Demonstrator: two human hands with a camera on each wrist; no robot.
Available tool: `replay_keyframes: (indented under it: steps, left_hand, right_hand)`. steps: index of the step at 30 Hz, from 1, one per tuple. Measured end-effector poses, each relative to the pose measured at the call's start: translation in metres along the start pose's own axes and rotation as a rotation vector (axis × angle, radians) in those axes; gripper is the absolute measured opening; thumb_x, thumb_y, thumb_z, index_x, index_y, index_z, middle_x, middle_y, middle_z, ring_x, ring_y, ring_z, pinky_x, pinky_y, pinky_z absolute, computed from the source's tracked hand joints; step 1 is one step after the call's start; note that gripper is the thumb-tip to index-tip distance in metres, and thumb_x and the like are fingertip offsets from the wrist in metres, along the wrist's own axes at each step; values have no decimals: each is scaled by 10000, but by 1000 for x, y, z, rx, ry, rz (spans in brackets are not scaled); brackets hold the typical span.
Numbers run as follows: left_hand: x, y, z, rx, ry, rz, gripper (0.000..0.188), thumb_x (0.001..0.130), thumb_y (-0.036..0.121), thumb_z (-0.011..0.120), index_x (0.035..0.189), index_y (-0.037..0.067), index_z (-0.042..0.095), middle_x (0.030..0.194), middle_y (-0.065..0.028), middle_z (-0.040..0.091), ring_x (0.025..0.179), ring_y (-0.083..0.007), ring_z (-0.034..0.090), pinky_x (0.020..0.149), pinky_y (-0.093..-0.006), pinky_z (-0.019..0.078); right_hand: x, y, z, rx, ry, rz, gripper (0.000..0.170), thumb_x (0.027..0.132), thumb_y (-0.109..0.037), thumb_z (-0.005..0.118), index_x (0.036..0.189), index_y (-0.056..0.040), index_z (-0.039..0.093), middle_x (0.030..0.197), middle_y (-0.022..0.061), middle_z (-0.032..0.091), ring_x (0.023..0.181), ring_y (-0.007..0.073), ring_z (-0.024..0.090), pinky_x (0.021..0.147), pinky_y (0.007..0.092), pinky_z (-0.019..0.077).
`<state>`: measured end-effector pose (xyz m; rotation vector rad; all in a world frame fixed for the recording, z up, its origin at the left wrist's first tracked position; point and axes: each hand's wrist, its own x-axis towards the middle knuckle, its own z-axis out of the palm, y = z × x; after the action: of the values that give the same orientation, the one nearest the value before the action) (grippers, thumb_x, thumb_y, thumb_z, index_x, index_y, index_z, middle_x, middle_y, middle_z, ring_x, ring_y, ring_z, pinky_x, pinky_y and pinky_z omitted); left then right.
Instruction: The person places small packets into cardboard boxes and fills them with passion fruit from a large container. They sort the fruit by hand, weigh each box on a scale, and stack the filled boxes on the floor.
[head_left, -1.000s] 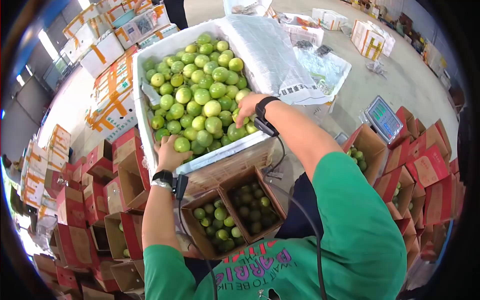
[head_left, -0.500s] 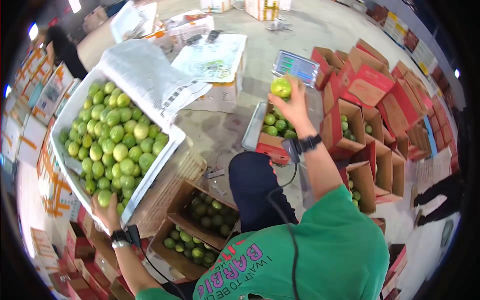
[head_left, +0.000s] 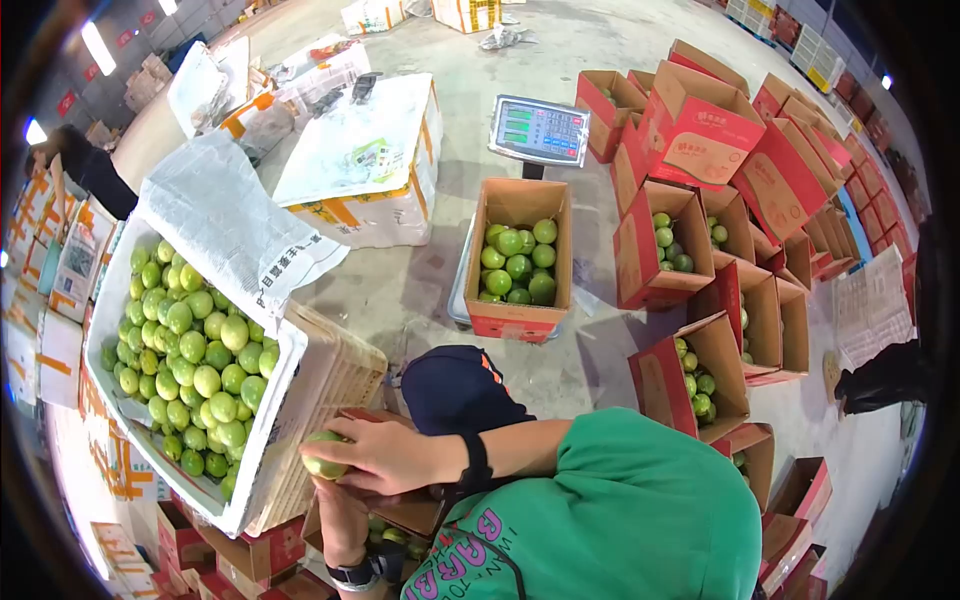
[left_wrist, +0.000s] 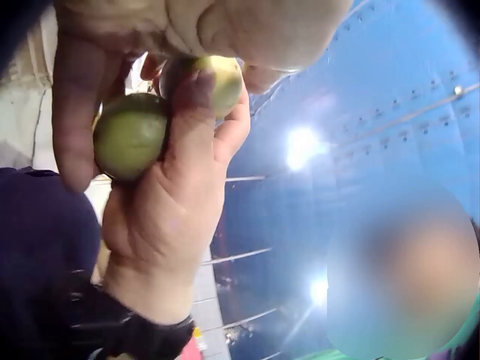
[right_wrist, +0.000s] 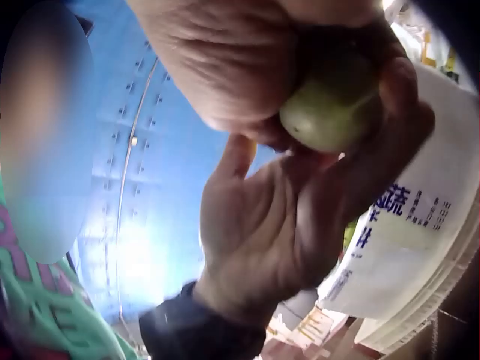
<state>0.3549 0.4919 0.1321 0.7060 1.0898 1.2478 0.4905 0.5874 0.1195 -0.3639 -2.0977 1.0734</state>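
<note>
In the head view, my right hand lies over my left hand, both beside the fruit-filled white foam box. A green fruit sits at their fingertips. The left wrist view has two fruits, a green one and a yellower one, between my large left hand above and my right hand below. My right hand and left hand close round a fruit in the right wrist view. Overlapping fingers partly hide which hand bears each fruit.
A carton of fruit stands on a scale, its display behind it. Red cartons crowd the right side. A lidded foam box stands behind, and a person in dark clothes is at the far left.
My right hand has left the carton by the scale and come to my left hand, which has moved off the foam box's near edge. The head view has shifted.
</note>
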Motion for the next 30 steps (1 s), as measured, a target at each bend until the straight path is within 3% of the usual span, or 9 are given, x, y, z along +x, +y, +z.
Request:
replay_keyframes:
  steps: [3, 5, 8, 13, 17, 19, 21, 28, 30]
  left_hand:
    - [5, 5, -6, 346, -183, -21, 757, 890, 598, 374, 1384, 41, 237, 1178, -141, 514, 1022, -241, 568, 802, -364, 502]
    - [9, 19, 5, 453, -136, 111, 740, 848, 465, 588, 1350, -8, 320, 1137, -139, 529, 1017, -231, 570, 825, -313, 473]
    - [21, 29, -25, 630, 193, 261, 465, 851, 78, 612, 1274, -10, 442, 1119, -116, 540, 1018, -184, 550, 875, -294, 436]
    - [36, 64, -113, 1175, 501, 506, 432, 811, 50, 613, 1221, -11, 490, 1083, -153, 543, 1021, -270, 538, 898, -333, 415]
    - [59, 77, -177, 1541, 724, 568, 576, 747, 141, 681, 1251, -19, 454, 1179, -249, 493, 1111, -396, 448, 944, -444, 371]
    - [68, 70, -198, 1483, 749, 378, 751, 708, 318, 731, 1278, -54, 415, 1251, -262, 458, 1162, -390, 418, 988, -436, 335]
    - [80, 59, -220, 1346, 652, 338, 891, 682, 364, 749, 1345, -48, 318, 1324, -271, 397, 1216, -387, 376, 1035, -419, 293]
    - [86, 73, -193, 1382, 812, 88, 1091, 597, 357, 805, 1433, 110, 150, 1303, -281, 339, 1150, -424, 426, 994, -422, 358]
    - [89, 67, -205, 1363, 778, 176, 1062, 604, 314, 798, 1433, 112, 165, 1297, -272, 389, 1166, -404, 427, 995, -422, 357]
  right_hand:
    - [-9, 17, -22, 221, 114, -110, 624, 806, -126, 619, 1355, -122, 322, 1213, 124, 473, 1045, 273, 535, 905, 355, 427]
    - [-24, 20, -56, 384, 178, 22, 621, 810, -130, 637, 1344, -90, 324, 1204, 66, 474, 1055, 179, 516, 916, 318, 418]
    - [-57, 21, -107, 395, 479, 234, 603, 822, -117, 627, 1341, -79, 323, 1186, 51, 463, 1062, 140, 481, 911, 310, 414]
    - [-86, 21, -176, 169, 917, 260, 575, 833, -120, 611, 1332, -66, 330, 1196, 59, 463, 1084, 154, 468, 944, 305, 388]
    - [-76, 62, -230, -782, 749, 382, 630, 821, -226, 636, 1344, -72, 320, 1246, 173, 476, 1168, 311, 460, 990, 375, 364]
    - [-59, 77, -230, -1039, 650, 841, 667, 794, -282, 662, 1340, -89, 333, 1266, 222, 456, 1186, 368, 438, 997, 402, 361]
    - [-35, 97, -216, -1322, 504, 759, 626, 778, -284, 679, 1299, -78, 400, 1234, 227, 477, 1149, 375, 468, 949, 400, 404]
    - [193, 50, -5, -408, -82, -286, 464, 762, -293, 666, 1147, -86, 507, 1057, 184, 525, 945, 351, 553, 762, 421, 469]
    - [250, 76, 36, -689, -301, -39, 582, 662, -333, 728, 1136, -60, 530, 1019, 202, 575, 987, 354, 548, 813, 441, 458]
